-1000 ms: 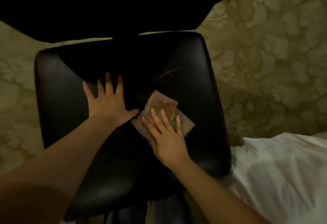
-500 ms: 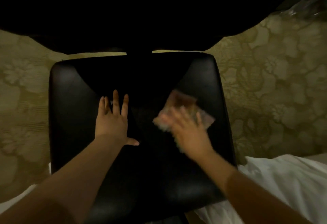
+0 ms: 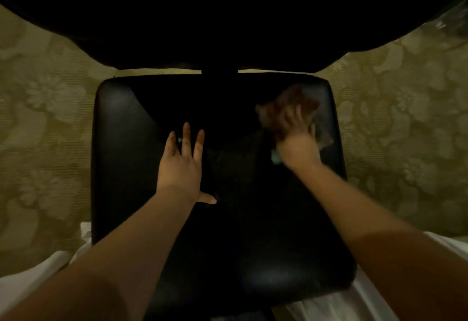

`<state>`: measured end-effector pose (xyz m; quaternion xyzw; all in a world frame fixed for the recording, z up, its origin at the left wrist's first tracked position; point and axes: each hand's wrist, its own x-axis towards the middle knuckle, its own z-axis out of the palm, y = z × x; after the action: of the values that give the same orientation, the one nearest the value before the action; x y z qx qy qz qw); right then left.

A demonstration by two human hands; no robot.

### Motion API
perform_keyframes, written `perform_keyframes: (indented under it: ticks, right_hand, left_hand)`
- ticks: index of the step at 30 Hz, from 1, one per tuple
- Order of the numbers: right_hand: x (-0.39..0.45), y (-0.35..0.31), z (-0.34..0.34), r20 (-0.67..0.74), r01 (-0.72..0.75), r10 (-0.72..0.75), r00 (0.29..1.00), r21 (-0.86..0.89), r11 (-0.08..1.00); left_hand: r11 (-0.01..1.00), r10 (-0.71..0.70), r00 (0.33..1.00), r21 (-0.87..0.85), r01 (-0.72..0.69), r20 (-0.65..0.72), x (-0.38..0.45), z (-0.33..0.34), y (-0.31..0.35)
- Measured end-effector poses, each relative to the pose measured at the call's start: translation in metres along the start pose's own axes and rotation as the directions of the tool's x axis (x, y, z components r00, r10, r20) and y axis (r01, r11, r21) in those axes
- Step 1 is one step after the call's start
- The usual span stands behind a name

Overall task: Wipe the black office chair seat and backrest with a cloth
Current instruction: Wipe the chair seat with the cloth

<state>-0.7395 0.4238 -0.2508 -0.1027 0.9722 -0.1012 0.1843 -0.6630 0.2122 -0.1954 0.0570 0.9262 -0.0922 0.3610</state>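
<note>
A: Any brand, label or writing you can read?

B: Nothing legible; the frame is dim and the far right part is smeared by motion blur.

A: Count things for me, then.

B: One black seat (image 3: 141, 143), one backrest (image 3: 228, 16) dark across the top, one cloth (image 3: 307, 102), two bare hands.

A: Where is the cloth?

B: On the seat's far right corner, under the right hand (image 3: 295, 140), which lies on top of it; a pale bit of fabric shows at the wrist side.

A: Is that hand clamped on it?

B: I cannot tell; the fingers are too blurred to see whether they grip or only press.

A: And the left hand (image 3: 181, 166)?

B: Flat on the middle of the seat, fingers slightly spread, thumb out to the side, holding nothing.

A: Around the chair?

B: Patterned floral carpet (image 3: 45, 118), and white fabric (image 3: 33, 275) at the near edge on both sides.
</note>
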Motion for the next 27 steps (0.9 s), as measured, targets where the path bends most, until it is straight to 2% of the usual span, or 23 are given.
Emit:
perform_keyframes:
  ticks: [1, 3, 5, 7, 9, 10, 11, 12, 13, 14, 15, 16, 17, 18, 19, 20, 21, 23, 24, 25, 26, 27]
  right_hand:
    - [0.017, -0.014, -0.006, 0.022, -0.109, 0.108, 0.994, 0.026, 0.994]
    - [0.031, -0.054, -0.005, 0.046, -0.126, 0.126, 0.991, 0.010, 0.992]
    - [0.005, -0.095, 0.010, 0.036, 0.063, -0.065, 0.997, 0.050, 0.997]
    - [-0.036, -0.106, 0.030, 0.035, 0.327, -0.331, 0.943, 0.087, 0.941]
    - [-0.069, -0.088, 0.036, 0.068, 0.515, -0.516, 0.854, 0.031, 0.857]
    - [-0.073, -0.071, 0.031, 0.056, 0.522, -0.520, 0.853, -0.048, 0.851]
    - [-0.064, -0.056, 0.022, 0.004, 0.445, -0.447, 0.895, -0.091, 0.891]
    - [-0.047, -0.048, 0.013, -0.085, 0.306, -0.314, 0.946, -0.091, 0.948]
    - [-0.021, -0.045, 0.006, -0.075, 0.105, -0.112, 0.991, -0.094, 0.990]
    - [0.006, -0.051, 0.002, -0.057, -0.086, 0.082, 0.995, -0.072, 0.994]
    - [0.029, -0.070, 0.000, -0.032, -0.198, 0.196, 0.980, -0.067, 0.978]
    - [0.044, -0.095, 0.005, -0.033, -0.197, 0.196, 0.980, -0.037, 0.980]
    - [0.049, -0.122, 0.017, -0.060, -0.114, 0.113, 0.992, -0.006, 0.993]
    - [0.035, -0.154, 0.033, -0.016, 0.037, -0.037, 0.999, -0.019, 0.999]
    - [0.005, -0.182, 0.051, 0.078, 0.225, -0.222, 0.972, -0.036, 0.974]
    - [-0.030, -0.203, 0.060, 0.157, 0.382, -0.377, 0.913, -0.006, 0.924]
    - [-0.060, -0.212, 0.064, 0.203, 0.479, -0.475, 0.856, 0.030, 0.877]
    - [-0.090, -0.194, 0.060, 0.204, 0.621, -0.616, 0.761, 0.048, 0.782]
    - [-0.092, -0.177, 0.055, 0.181, 0.648, -0.638, 0.749, 0.004, 0.762]
    - [-0.080, -0.152, 0.052, 0.114, 0.597, -0.588, 0.801, -0.062, 0.800]
    - [-0.062, -0.126, 0.045, 0.003, 0.447, -0.449, 0.894, -0.093, 0.890]
    - [-0.043, -0.107, 0.033, -0.063, 0.214, -0.222, 0.973, -0.115, 0.970]
  left_hand:
    - [1.000, 0.006, 1.000, -0.020, -0.006, -0.011, 0.001, 0.002, -0.001]
    - [0.993, 0.029, 0.999, -0.112, -0.034, -0.046, 0.005, 0.007, -0.003]
    - [0.960, 0.043, 0.992, -0.270, -0.074, -0.118, 0.000, 0.019, -0.012]
    - [0.924, -0.009, 0.970, -0.374, -0.085, -0.243, -0.012, 0.038, -0.028]
    - [0.910, -0.150, 0.948, -0.414, 0.021, -0.282, -0.028, 0.058, -0.050]
    - [0.895, -0.211, 0.943, -0.439, 0.080, -0.257, -0.036, 0.066, -0.062]
    - [0.884, -0.239, 0.946, -0.452, 0.118, -0.219, -0.042, 0.073, -0.072]
    - [0.882, -0.236, 0.954, -0.453, 0.130, -0.185, -0.046, 0.077, -0.079]
    - [0.883, -0.219, 0.962, -0.453, 0.123, -0.166, -0.048, 0.080, -0.084]
    - [0.884, -0.206, 0.965, -0.455, 0.112, -0.162, -0.048, 0.083, -0.087]
    - [0.882, -0.201, 0.965, -0.460, 0.104, -0.167, -0.046, 0.084, -0.088]
    - [0.878, -0.201, 0.964, -0.468, 0.100, -0.172, -0.045, 0.085, -0.088]
    - [0.875, -0.204, 0.964, -0.473, 0.102, -0.170, -0.044, 0.084, -0.087]
    - [0.877, -0.206, 0.965, -0.468, 0.110, -0.161, -0.045, 0.084, -0.088]
    - [0.879, -0.216, 0.965, -0.460, 0.125, -0.150, -0.047, 0.084, -0.090]
    - [0.882, -0.229, 0.963, -0.450, 0.143, -0.144, -0.049, 0.084, -0.092]
    - [0.887, -0.233, 0.963, -0.435, 0.153, -0.138, -0.051, 0.085, -0.094]
    - [0.904, -0.207, 0.973, -0.400, 0.151, -0.101, -0.058, 0.086, -0.095]
    - [0.908, -0.193, 0.978, -0.391, 0.147, -0.079, -0.061, 0.088, -0.095]
    - [0.910, -0.185, 0.981, -0.386, 0.148, -0.061, -0.063, 0.090, -0.095]
    - [0.913, -0.182, 0.982, -0.379, 0.151, -0.046, -0.064, 0.092, -0.095]
    - [0.916, -0.177, 0.984, -0.373, 0.151, -0.036, -0.064, 0.092, -0.095]
